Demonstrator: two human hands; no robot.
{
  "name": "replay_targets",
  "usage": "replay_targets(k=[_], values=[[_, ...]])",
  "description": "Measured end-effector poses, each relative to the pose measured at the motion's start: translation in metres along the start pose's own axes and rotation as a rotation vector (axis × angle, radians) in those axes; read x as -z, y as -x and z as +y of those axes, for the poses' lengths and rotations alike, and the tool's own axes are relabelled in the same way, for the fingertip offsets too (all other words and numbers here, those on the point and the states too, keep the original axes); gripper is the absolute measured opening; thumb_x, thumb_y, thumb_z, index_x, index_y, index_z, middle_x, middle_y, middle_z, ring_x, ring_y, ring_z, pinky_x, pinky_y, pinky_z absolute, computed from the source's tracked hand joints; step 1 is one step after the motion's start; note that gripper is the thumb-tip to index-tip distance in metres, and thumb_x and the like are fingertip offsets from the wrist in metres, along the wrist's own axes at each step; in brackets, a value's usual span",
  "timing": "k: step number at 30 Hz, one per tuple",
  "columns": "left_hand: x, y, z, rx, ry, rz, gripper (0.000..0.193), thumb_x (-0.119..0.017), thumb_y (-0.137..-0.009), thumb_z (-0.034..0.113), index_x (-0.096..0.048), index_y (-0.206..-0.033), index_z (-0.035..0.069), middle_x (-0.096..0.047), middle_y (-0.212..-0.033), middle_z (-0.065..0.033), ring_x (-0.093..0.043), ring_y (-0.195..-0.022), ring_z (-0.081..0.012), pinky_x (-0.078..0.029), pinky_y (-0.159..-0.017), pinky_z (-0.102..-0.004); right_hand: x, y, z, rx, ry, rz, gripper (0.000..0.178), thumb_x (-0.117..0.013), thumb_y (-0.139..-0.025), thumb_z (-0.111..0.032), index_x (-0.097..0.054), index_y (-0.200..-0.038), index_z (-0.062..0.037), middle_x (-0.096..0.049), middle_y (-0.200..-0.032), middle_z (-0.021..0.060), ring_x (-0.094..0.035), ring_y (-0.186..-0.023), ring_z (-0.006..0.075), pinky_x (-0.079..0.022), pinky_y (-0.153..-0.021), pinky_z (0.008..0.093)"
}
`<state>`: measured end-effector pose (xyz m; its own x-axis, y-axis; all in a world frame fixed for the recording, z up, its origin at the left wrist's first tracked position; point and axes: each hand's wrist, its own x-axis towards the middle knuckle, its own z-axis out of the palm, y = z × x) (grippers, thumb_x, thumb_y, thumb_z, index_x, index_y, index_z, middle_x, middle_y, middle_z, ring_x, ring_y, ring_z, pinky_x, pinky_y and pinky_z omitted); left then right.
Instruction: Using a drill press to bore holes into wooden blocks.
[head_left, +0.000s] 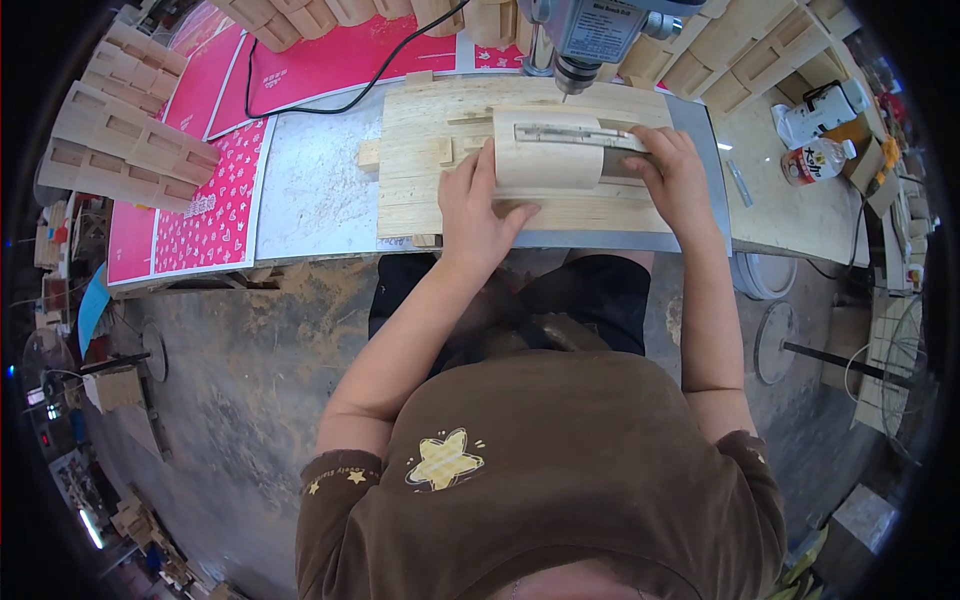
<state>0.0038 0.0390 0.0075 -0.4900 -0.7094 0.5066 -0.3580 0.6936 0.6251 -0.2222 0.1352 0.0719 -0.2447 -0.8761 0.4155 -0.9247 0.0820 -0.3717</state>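
Note:
A pale curved wooden piece (pixel 545 170) lies on a plank board under the bench drill (pixel 575 75). My left hand (pixel 472 215) grips its left end, fingers along the edge and thumb stretched along the near side. On the upper side of the piece runs a narrow slotted strip (pixel 570 134). My right hand (pixel 678 180) is closed at the strip's right end, fingers over the far side and thumb nearer me. The drill bit points down just beyond the strip; whether it touches anything I cannot tell. Next to the right thumb, a darker gap shows beside the curved piece.
The wooden board (pixel 410 205) rests on the worktable, with small wood blocks (pixel 432 152) at its left. Stacked curved wooden pieces (pixel 140 140) stand at far left, others at the back. A black cable (pixel 350 98) crosses pink sheets. A bottle (pixel 815 160) and a marker (pixel 739 184) lie right.

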Motion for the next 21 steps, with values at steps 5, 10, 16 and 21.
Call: replay_targets(k=[5, 10, 16, 21], values=[[-0.008, -0.024, -0.02, 0.037, -0.204, 0.035, 0.081, -0.083, -0.056, 0.028, -0.048, -0.126, 0.006, -0.054, -0.105, -0.0115, -0.049, -0.103, -0.027, -0.027, -0.094, -0.0469, -0.018, -0.028, 0.007, 0.041, 0.0, 0.07, 0.035, -0.071, -0.07, -0.01, -0.062, -0.104, -0.0075, -0.061, -0.092, 0.0093, -0.053, -0.093, 0.0302, -0.044, -0.081, 0.0377], [-0.003, -0.026, -0.039, -0.024, -0.184, 0.021, 0.068, -0.081, -0.057, 0.031, -0.056, -0.117, 0.008, -0.055, -0.087, -0.0027, -0.05, -0.093, -0.0218, -0.028, -0.089, -0.0434, -0.022, -0.029, 0.004, 0.014, 0.018, 0.041, 0.038, -0.072, -0.072, -0.01, -0.061, -0.108, -0.0055, -0.06, -0.096, 0.0097, -0.054, -0.096, 0.0275, -0.043, -0.085, 0.0348], [0.003, -0.026, -0.044, -0.043, -0.188, -0.003, 0.059, -0.078, -0.06, 0.032, -0.06, -0.112, 0.011, -0.053, -0.079, 0.0001, -0.047, -0.084, -0.0206, -0.028, -0.082, -0.0389, 0.045, -0.062, 0.009, 0.067, -0.252, 0.499, 0.029, -0.067, -0.08, -0.009, -0.06, -0.107, -0.0049, -0.062, -0.098, 0.0081, -0.058, -0.092, 0.0182, -0.046, -0.083, 0.0301], [0.0, -0.028, -0.041, -0.036, -0.194, -0.014, 0.06, -0.078, -0.061, 0.031, -0.059, -0.114, 0.012, -0.052, -0.079, 0.0003, -0.046, -0.083, -0.0206, -0.028, -0.08, -0.0382, 0.107, -0.148, -0.044, -0.074, -0.439, 0.569, 0.026, -0.052, -0.092, -0.022, -0.061, -0.102, 0.0013, -0.06, -0.082, 0.0073, -0.055, -0.076, 0.0119, -0.045, -0.07, 0.0263]])
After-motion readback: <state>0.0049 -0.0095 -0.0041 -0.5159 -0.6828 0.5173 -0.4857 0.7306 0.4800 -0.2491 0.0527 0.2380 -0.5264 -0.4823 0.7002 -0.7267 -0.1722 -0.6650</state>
